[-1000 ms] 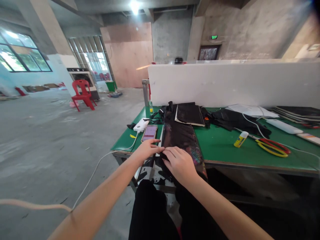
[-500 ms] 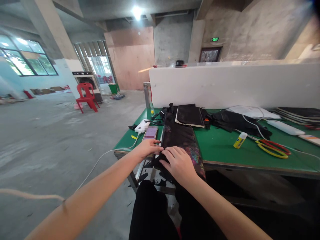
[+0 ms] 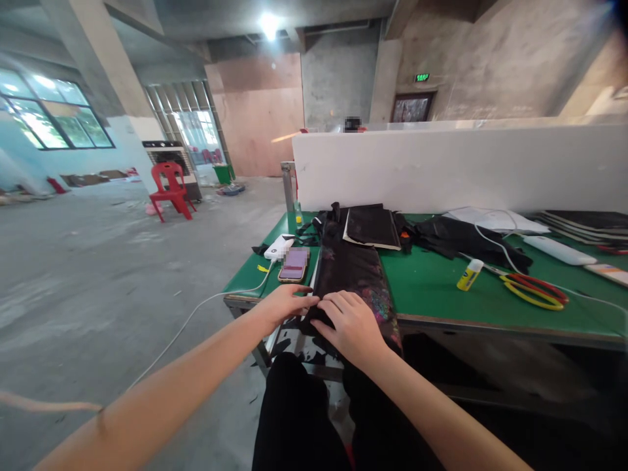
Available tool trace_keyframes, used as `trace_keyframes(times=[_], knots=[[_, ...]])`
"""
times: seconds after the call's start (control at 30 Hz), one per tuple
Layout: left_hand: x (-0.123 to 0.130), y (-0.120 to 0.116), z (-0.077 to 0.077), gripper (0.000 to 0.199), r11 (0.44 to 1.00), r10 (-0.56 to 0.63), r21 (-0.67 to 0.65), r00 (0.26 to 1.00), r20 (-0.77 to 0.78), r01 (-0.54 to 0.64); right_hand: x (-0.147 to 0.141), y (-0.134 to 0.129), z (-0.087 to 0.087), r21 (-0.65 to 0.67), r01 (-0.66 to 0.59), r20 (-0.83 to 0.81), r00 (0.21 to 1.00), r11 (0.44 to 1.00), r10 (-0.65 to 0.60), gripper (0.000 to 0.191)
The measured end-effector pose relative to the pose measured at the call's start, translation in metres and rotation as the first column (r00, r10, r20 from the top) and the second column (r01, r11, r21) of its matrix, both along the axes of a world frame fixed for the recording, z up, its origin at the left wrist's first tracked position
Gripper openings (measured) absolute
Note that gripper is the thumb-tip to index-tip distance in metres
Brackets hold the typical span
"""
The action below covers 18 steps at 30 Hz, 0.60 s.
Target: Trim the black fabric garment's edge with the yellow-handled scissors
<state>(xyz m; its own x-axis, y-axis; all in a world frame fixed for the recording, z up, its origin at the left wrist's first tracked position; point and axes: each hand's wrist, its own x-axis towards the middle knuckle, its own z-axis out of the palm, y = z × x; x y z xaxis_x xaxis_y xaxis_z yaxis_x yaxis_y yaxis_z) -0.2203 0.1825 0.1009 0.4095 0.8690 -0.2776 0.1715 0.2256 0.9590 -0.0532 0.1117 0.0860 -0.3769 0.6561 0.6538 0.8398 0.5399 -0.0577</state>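
Observation:
A long black piece of fabric with a colourful floral pattern lies over the table's front edge and hangs toward my knees. A thin white edge shows along its left side. My left hand pinches the fabric's left edge with bent fingers. Close beside it, my right hand rests palm down, its fingers curled over the same edge; the fingertips of both hands nearly touch. Left of the fabric lies a lit phone. A black-covered book sits on the fabric's far end.
On the green table are a yellow glue stick, scissors with red and yellow handles, black cloth scraps and a white power bank with a cable. A white partition stands behind. Black scraps litter the floor.
Both hands have shifted slightly toward me along the fabric's left edge. My left hand has moved off the phone's lower part, which now shows whole.

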Motion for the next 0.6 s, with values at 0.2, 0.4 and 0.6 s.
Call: trace_keyframes(times=[0.2,0.4,0.6], knots=[[-0.01,-0.011,0.003,0.056,0.982,0.004,0.188,0.994,-0.106,0.016,0.003,0.002,0.002,0.018,0.006,-0.021,1.0,1.0,-0.006,0.012],[-0.008,-0.022,-0.001,0.042,0.997,0.02,0.076,0.997,0.071,-0.025,0.001,0.003,0.005,-0.002,0.005,-0.066,0.998,1.0,-0.005,0.012],[0.0,-0.03,-0.012,0.03,0.985,0.121,-0.156,0.939,0.321,-0.074,0.0,0.004,0.004,-0.007,0.003,-0.07,0.998,1.0,-0.004,0.014]])
